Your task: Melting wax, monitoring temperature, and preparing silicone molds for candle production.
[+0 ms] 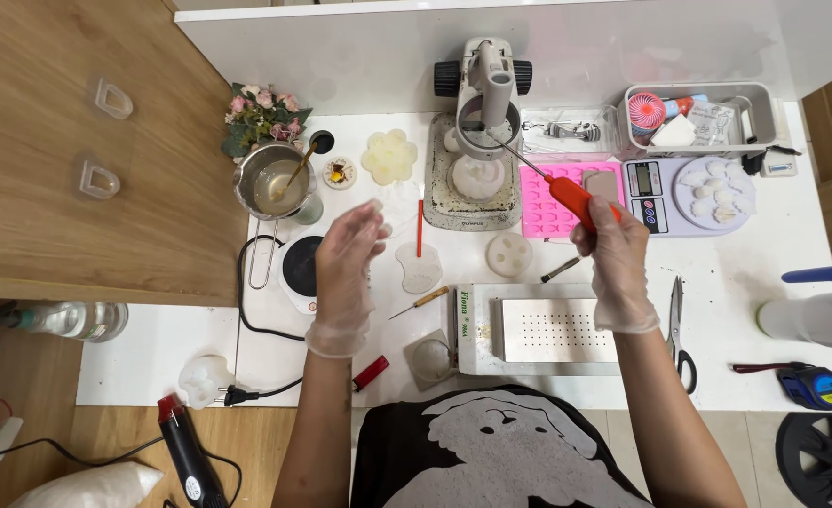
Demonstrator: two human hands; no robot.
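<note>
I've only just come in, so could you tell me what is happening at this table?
A person in clear gloves works at a white table. The right hand holds an orange-handled metal probe, its tip inside a grey cylindrical press. The left hand hovers open above a white flat mould.

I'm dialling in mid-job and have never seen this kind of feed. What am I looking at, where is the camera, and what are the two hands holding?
There is one picture, from a camera on the person's head, looking down at a white table. No machine: the two gloved hands are the person's own.

The right hand grips a tool with an orange handle; its thin metal rod reaches toward the grey press-like stand. The left hand is open and appears to hold nothing, hovering near a white flat piece.

Around them lie a pink mould, a small scale, scissors, a metal pot with a spoon, a small hot plate and a perforated metal tray.
</note>
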